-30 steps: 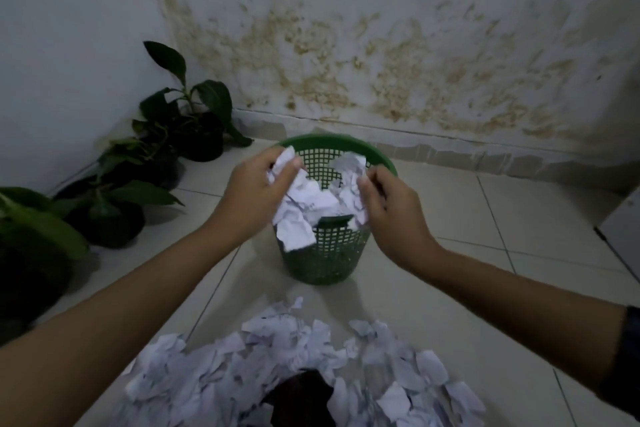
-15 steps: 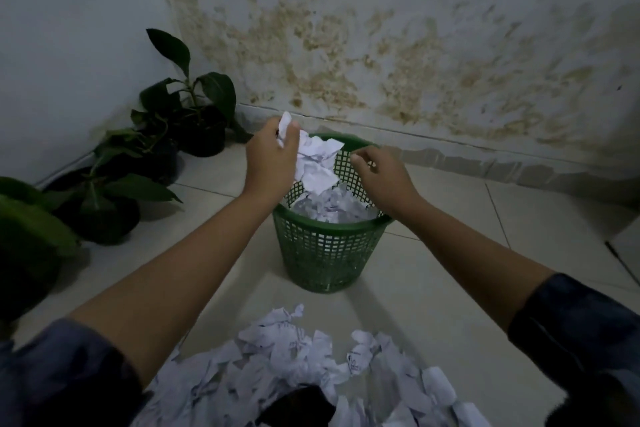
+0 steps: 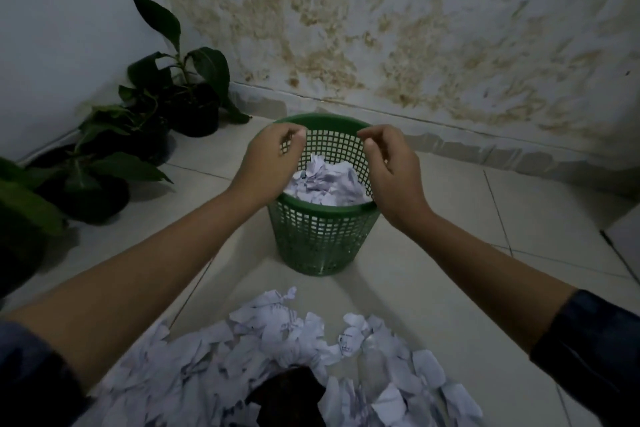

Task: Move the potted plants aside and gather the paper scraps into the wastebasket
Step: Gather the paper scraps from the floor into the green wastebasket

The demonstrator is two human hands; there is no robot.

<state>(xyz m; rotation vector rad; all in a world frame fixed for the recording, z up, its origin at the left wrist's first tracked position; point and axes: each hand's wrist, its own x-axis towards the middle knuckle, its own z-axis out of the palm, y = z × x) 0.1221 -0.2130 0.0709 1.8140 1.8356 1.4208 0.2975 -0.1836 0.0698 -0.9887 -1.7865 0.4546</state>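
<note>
Closest to me, well short of the basket [image 3: 323, 239], a big heap of scraps [image 3: 277, 350] lies on the floor [image 3: 450, 253], w/ a dark shape [image 3: 287, 395] poking up in the middle of it; can't tell what that is. My sleeves [image 3: 588, 350] show at both lower corners. Both forearms reach fwd to the basket. Left hand [image 3: 270, 163] hangs over the basket's left rim, fingers curled loosely, nothing in it. Right hand [image 3: 391, 166] is over the right rim, fingers also bent and apart, empty too. Basket is green mesh, upright on the floor, approx. half full of crumpled paper [image 3: 325, 180] lying inside btw. my two hands. Left of the basket, three plants [image 3: 180, 80] in dark pots stand in a row along the left wall, the farthest one in the corner, just beyond the basket's left side. Another leaf [image 3: 20, 198] shows at the far left edge, nearer me. Behind the basket, the back wall [image 3: 415, 28] is blotched w/ brown stains down to the skirting.
</note>
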